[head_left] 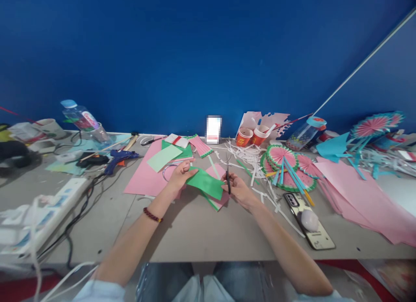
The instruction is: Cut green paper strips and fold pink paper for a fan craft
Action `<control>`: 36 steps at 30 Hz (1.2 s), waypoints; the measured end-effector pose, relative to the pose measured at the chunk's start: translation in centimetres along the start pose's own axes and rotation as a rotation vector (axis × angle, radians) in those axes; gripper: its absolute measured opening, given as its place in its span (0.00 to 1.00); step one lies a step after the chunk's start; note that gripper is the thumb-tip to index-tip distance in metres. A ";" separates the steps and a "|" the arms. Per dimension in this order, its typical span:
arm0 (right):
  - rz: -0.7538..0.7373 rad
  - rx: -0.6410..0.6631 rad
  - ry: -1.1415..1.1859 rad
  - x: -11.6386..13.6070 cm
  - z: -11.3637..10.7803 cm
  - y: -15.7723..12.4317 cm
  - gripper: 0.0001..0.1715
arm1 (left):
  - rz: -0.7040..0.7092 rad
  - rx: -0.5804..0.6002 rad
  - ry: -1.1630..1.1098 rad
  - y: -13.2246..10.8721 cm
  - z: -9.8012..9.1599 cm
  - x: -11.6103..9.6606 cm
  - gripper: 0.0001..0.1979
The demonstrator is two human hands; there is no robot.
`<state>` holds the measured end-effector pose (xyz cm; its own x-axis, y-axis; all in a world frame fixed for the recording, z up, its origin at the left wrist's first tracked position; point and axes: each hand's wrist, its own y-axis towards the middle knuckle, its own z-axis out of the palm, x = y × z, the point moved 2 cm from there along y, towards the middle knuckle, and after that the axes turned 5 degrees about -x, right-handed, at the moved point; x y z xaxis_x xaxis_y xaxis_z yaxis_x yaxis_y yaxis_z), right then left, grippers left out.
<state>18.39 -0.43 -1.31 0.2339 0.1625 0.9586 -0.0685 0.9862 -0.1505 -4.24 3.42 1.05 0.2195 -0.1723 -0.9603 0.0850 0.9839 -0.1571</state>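
In the head view, a green paper strip is held up over the table at mid-front. My left hand pinches its left end between thumb and fingers. My right hand is closed around black-handled scissors, blades pointing away toward the wall. Its fingertips are at the strip's right end; whether they also grip the paper I cannot tell. Below the strip lies a pink paper piece with a green edge, partly hidden. A light green paper and a large pink sheet rest beyond my left hand.
Left of the sheets lie a blue glue gun and a white power strip with cables. Paper scraps, red paper cups, watermelon-patterned paper fans and a phone are at right. A lit screen stands by the wall.
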 end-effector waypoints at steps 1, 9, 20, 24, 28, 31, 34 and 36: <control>0.017 -0.008 0.013 0.0 0.3 -0.1 0.26 | -0.059 0.000 -0.065 0.0 0.1 0.0 0.35; -0.039 -0.215 0.164 0.2 0.7 0.0 0.27 | -0.222 0.214 -0.427 -1.0 1.7 0.1 0.17; -0.079 -0.171 0.075 -1.0 2.2 -0.5 0.27 | 0.014 -0.089 0.198 -2.1 2.6 0.5 0.14; -0.071 -0.144 0.058 -1.1 2.4 -0.6 0.26 | -0.012 -0.124 0.169 -1.9 2.5 0.4 0.16; 0.017 -0.072 0.071 -1.1 2.8 -0.8 0.29 | 0.030 -0.184 0.097 -1.5 2.2 0.5 0.17; 0.086 0.007 0.045 -1.2 3.2 -1.1 0.29 | 0.058 -0.218 0.030 -1.3 1.9 0.6 0.19; 0.139 0.089 -0.014 -1.4 3.5 -1.5 0.28 | 0.090 -0.203 -0.037 -1.2 1.6 0.2 0.21; 0.142 0.122 -0.037 -1.4 3.6 -1.6 0.28 | 0.104 -0.197 -0.071 -1.1 1.5 -0.1 0.22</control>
<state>14.73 -2.36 -1.50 0.1780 0.2966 0.9383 -0.2162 0.9420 -0.2567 -2.92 2.27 1.70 0.2860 -0.0659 -0.9560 -0.1317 0.9855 -0.1073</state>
